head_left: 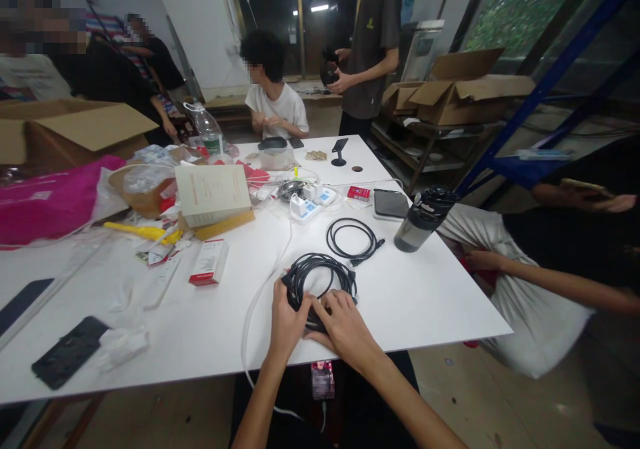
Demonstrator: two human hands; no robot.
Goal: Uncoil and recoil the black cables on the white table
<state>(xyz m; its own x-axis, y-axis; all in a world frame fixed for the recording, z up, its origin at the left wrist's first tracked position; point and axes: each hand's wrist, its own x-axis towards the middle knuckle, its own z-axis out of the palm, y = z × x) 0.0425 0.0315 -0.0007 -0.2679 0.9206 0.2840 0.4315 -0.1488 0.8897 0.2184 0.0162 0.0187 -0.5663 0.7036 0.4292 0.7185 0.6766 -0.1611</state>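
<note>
A thick coil of black cable rests near the front edge of the white table. My left hand grips the coil's left side, thumb pointing inward. At the near side, my right hand has its fingers bent over the cable, meeting the left thumb. The fingertips partly hide what they pinch there. Just beyond lies a second, thinner loop of black cable, with its plugs to the right. A white cord runs past my left wrist and over the table edge.
Right of the coils stands a dark bottle beside a tablet. White power strips, a red-and-white box, a beige box and a black phone case lie about. A seated person is close on the right; others are behind.
</note>
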